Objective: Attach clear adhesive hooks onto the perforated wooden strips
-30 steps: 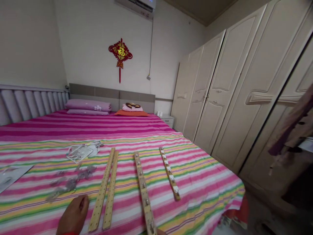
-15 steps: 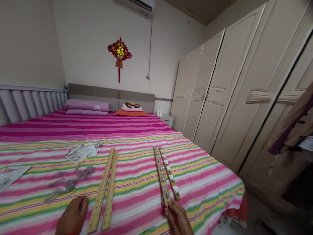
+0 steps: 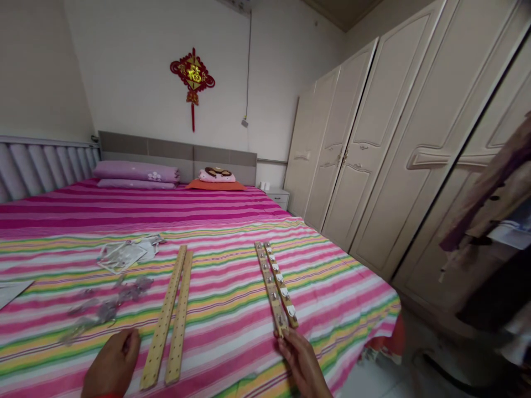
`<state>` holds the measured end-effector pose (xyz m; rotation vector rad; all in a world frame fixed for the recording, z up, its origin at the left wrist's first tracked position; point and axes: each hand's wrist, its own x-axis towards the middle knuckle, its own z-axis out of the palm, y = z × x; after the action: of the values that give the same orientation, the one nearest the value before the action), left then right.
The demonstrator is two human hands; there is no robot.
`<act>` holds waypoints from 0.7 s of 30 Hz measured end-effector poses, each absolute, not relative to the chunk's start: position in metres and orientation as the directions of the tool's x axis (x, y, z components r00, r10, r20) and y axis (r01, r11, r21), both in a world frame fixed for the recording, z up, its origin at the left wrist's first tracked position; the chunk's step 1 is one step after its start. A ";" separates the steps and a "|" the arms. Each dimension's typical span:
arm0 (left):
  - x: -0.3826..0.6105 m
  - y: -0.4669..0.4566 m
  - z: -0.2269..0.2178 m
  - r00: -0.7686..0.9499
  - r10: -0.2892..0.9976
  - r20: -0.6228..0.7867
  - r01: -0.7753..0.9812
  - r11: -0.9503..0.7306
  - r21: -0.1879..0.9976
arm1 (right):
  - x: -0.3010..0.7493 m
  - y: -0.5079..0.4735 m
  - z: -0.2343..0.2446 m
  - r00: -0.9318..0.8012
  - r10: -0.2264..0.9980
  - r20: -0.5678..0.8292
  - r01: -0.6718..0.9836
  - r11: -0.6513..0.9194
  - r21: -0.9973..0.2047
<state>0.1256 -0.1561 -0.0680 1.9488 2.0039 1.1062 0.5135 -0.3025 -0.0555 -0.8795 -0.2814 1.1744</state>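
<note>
My right hand [image 3: 302, 354] pinches the near end of a narrow wooden strip [image 3: 267, 276], which carries a row of small metal pieces, perhaps rings. Just right of it lies a second wooden strip [image 3: 280, 279] with small white tags along it. My left hand [image 3: 111, 362] rests on the bed in a loose fist, with nothing showing in it. Beside that fist are two bare wooden strips with rows of holes, the left one [image 3: 165, 315] and the right one [image 3: 180, 318], lying nearly side by side. Small clear plastic bags [image 3: 108, 307] are scattered beyond my left hand.
A striped sheet [image 3: 224, 326] covers the bed. Farther back lie a pile of clear packets [image 3: 126, 254], a folded purple quilt [image 3: 136, 172] and a pink pillow [image 3: 216, 175]. Beige wardrobes [image 3: 373, 155] line the right side, with hanging clothes [image 3: 493, 188] nearby.
The camera view has shifted slightly. My right hand has brought the near end of its strip closer to the tagged strip. My left fist stays beside the bare strips.
</note>
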 end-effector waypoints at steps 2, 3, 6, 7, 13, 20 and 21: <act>0.121 -0.152 -0.068 -0.123 0.933 0.339 0.796 -0.111 0.595 | 0.516 -0.302 -0.056 0.408 0.878 -0.252 -0.679 0.107 -0.726; 0.119 -0.151 -0.069 -0.115 0.938 0.327 0.789 -0.113 0.604 | 0.517 -0.302 -0.057 0.413 0.873 -0.259 -0.678 0.105 -0.728; 0.118 -0.151 -0.068 -0.131 0.938 0.322 0.783 -0.101 0.613 | 0.521 -0.302 -0.061 0.434 0.860 -0.268 -0.674 0.113 -0.730; 0.118 -0.152 -0.068 -0.133 0.940 0.314 0.783 -0.095 0.615 | 0.522 -0.302 -0.062 0.444 0.855 -0.269 -0.674 0.121 -0.729; 0.131 -0.162 -0.066 -0.183 0.897 0.403 0.795 -0.106 0.597 | 0.523 -0.303 -0.064 0.483 0.816 -0.319 -0.672 0.112 -0.732; 0.137 -0.168 -0.065 -0.174 0.854 0.490 0.800 -0.167 0.576 | 0.500 -0.314 -0.075 0.556 0.749 -0.359 -0.649 0.122 -0.751; 0.137 -0.168 -0.065 -0.168 0.856 0.489 0.804 -0.168 0.570 | 0.491 -0.316 -0.078 0.539 0.752 -0.379 -0.644 0.079 -0.761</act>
<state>0.1369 -0.1676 -0.0648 1.9845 1.9838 1.2663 0.4907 -0.3157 -0.0784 -1.0628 -0.1233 1.0490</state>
